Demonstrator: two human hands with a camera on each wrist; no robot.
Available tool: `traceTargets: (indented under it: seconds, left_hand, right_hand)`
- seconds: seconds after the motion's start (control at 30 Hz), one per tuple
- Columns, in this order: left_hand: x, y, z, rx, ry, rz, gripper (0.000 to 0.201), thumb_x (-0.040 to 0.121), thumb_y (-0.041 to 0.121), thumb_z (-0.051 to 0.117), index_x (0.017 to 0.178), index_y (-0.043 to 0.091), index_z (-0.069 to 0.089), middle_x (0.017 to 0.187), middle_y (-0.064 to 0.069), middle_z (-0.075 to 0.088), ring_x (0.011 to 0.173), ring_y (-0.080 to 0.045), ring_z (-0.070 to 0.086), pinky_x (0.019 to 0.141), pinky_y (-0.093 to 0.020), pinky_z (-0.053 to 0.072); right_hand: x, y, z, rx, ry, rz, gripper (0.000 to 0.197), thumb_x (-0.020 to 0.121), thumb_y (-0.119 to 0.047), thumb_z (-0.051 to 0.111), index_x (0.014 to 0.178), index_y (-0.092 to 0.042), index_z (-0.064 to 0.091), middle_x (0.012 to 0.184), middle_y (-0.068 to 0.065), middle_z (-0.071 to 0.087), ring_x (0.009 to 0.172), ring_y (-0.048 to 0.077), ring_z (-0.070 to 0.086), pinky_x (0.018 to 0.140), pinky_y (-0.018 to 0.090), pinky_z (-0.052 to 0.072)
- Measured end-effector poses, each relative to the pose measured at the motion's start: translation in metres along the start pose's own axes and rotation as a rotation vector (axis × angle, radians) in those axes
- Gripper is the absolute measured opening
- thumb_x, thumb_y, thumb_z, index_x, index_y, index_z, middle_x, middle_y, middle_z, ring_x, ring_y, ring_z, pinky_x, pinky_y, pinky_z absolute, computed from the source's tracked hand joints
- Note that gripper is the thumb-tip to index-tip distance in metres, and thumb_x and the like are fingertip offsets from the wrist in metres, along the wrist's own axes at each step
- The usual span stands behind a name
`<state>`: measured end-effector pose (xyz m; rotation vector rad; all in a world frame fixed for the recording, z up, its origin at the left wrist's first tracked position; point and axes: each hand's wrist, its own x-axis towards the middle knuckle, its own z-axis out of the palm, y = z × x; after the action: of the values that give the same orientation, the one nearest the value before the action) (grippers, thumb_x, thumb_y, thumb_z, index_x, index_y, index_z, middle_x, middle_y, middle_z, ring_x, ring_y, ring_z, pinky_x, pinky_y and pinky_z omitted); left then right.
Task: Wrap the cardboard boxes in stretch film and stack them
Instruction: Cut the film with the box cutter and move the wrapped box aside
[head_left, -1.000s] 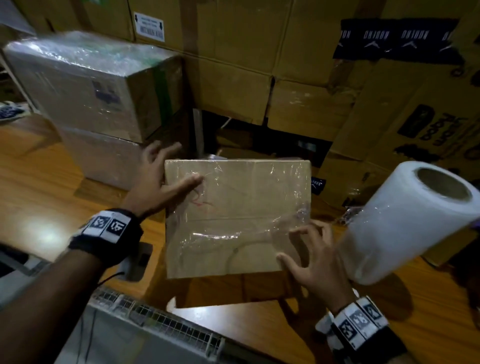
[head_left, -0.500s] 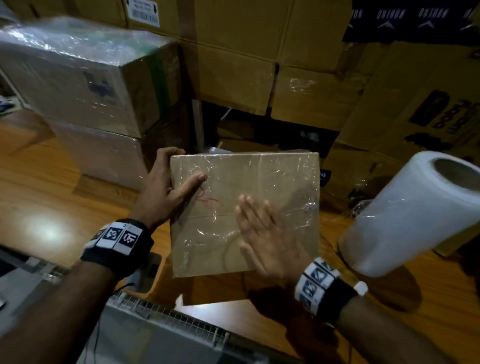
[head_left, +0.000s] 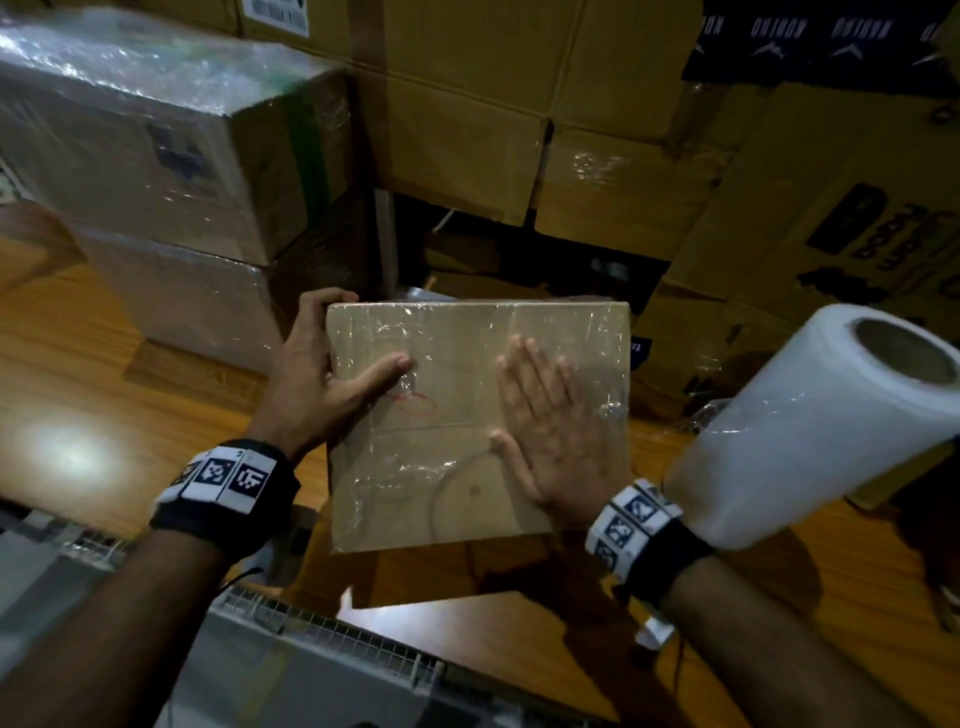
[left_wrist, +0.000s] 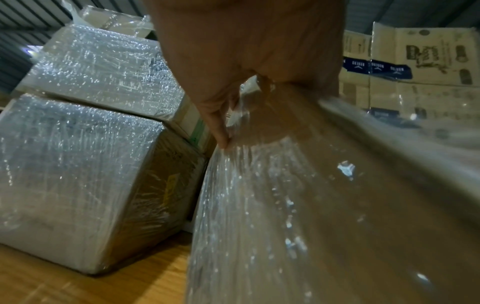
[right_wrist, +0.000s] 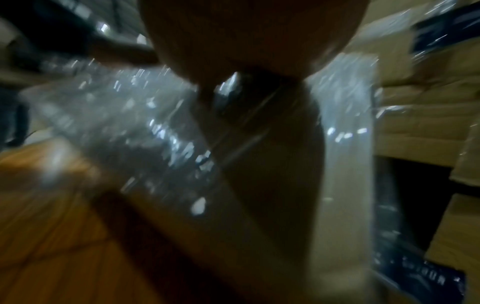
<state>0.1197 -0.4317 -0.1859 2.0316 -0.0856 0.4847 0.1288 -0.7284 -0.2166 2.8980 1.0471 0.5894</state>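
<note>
A film-wrapped cardboard box (head_left: 447, 415) stands on the wooden table (head_left: 104, 415) in front of me. My left hand (head_left: 332, 374) grips its upper left corner, thumb on the top face and fingers round the far edge. My right hand (head_left: 550, 436) lies flat on the top face with straight fingers, pressing the film. A white roll of stretch film (head_left: 821, 426) stands tilted just right of the box. In the left wrist view the left hand (left_wrist: 233, 82) holds the shiny wrapped box (left_wrist: 311, 205). The right wrist view is blurred; the box (right_wrist: 161, 144) glints under the palm.
Two wrapped boxes (head_left: 156, 156) are stacked at the back left, also seen as the stack (left_wrist: 85, 144). Plain cartons (head_left: 519, 104) form a wall behind and to the right. A grey metal grille unit (head_left: 311, 654) sits at the table's near edge.
My right hand moved from the box's right lower corner onto its top face and slid up and right, flat. The left hand shifted up to the far left corner.
</note>
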Motion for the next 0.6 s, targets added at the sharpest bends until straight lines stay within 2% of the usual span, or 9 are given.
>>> traceTargets:
  seconds: [0.1, 0.2, 0.27, 0.3, 0.37, 0.47, 0.53, 0.6]
  left_hand:
    - [0.001, 0.001, 0.001, 0.0, 0.016, -0.01, 0.077, 0.072, 0.063, 0.087, 0.128, 0.045, 0.037, 0.124, 0.003, 0.062, 0.107, -0.019, 0.069, 0.086, -0.051, 0.062]
    - [0.001, 0.002, 0.002, -0.033, 0.006, -0.018, 0.076, 0.073, 0.057, 0.089, 0.128, 0.045, 0.037, 0.125, 0.004, 0.061, 0.108, -0.016, 0.068, 0.086, -0.049, 0.062]
    - [0.002, 0.004, 0.001, -0.03, 0.009, -0.015, 0.073, 0.074, 0.053, 0.09, 0.124, 0.051, 0.037, 0.124, 0.006, 0.061, 0.109, -0.014, 0.068, 0.087, -0.048, 0.062]
    - [0.003, 0.004, 0.002, -0.031, 0.006, -0.015, 0.072, 0.074, 0.052, 0.09, 0.123, 0.052, 0.037, 0.123, 0.007, 0.061, 0.108, -0.012, 0.068, 0.087, -0.048, 0.062]
    - [0.002, 0.005, 0.002, -0.054, 0.002, -0.015, 0.073, 0.075, 0.049, 0.09, 0.125, 0.047, 0.038, 0.12, 0.006, 0.063, 0.105, -0.013, 0.07, 0.086, -0.05, 0.062]
    - [0.0, 0.004, 0.001, -0.052, -0.001, -0.031, 0.078, 0.073, 0.051, 0.091, 0.129, 0.043, 0.038, 0.12, 0.006, 0.063, 0.106, -0.017, 0.069, 0.087, -0.052, 0.062]
    - [0.002, 0.003, 0.002, -0.046, 0.003, -0.041, 0.077, 0.073, 0.05, 0.092, 0.13, 0.041, 0.039, 0.12, 0.007, 0.062, 0.107, -0.017, 0.068, 0.088, -0.052, 0.061]
    - [0.005, 0.003, 0.003, -0.045, 0.0, -0.056, 0.078, 0.074, 0.047, 0.091, 0.131, 0.038, 0.039, 0.121, 0.006, 0.062, 0.108, -0.016, 0.068, 0.088, -0.05, 0.061]
  right_hand:
    - [-0.05, -0.022, 0.018, 0.036, -0.086, -0.139, 0.074, 0.108, -0.044, 0.036, 0.164, -0.002, 0.011, 0.173, 0.018, -0.002, 0.16, 0.031, 0.001, 0.126, 0.054, 0.017]
    - [-0.091, -0.03, 0.016, 0.215, -0.153, -0.215, 0.07, 0.109, -0.043, 0.04, 0.164, -0.006, 0.018, 0.173, 0.014, 0.003, 0.161, 0.029, 0.004, 0.126, 0.052, 0.021]
    - [-0.082, -0.014, -0.002, 0.329, -0.064, -0.214, 0.064, 0.107, -0.038, 0.051, 0.16, -0.007, 0.033, 0.172, 0.013, 0.014, 0.16, 0.026, 0.012, 0.127, 0.047, 0.022]
    - [-0.068, -0.002, -0.012, 0.314, 0.01, -0.163, 0.062, 0.106, -0.036, 0.052, 0.158, -0.006, 0.038, 0.171, 0.014, 0.017, 0.16, 0.025, 0.013, 0.128, 0.045, 0.02]
    - [-0.03, 0.028, -0.026, 0.211, 0.096, 0.014, 0.067, 0.106, -0.04, 0.048, 0.159, -0.003, 0.031, 0.171, 0.017, 0.013, 0.16, 0.027, 0.007, 0.13, 0.045, 0.011]
    - [0.007, 0.043, -0.015, 0.106, 0.04, 0.177, 0.079, 0.106, -0.049, 0.037, 0.163, 0.001, 0.012, 0.172, 0.021, -0.002, 0.16, 0.029, -0.005, 0.13, 0.048, 0.002]
    - [-0.007, 0.031, 0.003, 0.061, 0.004, 0.171, 0.08, 0.106, -0.049, 0.033, 0.163, 0.003, 0.008, 0.172, 0.021, -0.005, 0.16, 0.031, -0.006, 0.13, 0.05, 0.002]
    - [-0.044, 0.01, 0.013, 0.061, -0.063, 0.089, 0.082, 0.107, -0.05, 0.035, 0.163, 0.002, 0.007, 0.172, 0.02, -0.006, 0.16, 0.032, -0.004, 0.128, 0.055, 0.012]
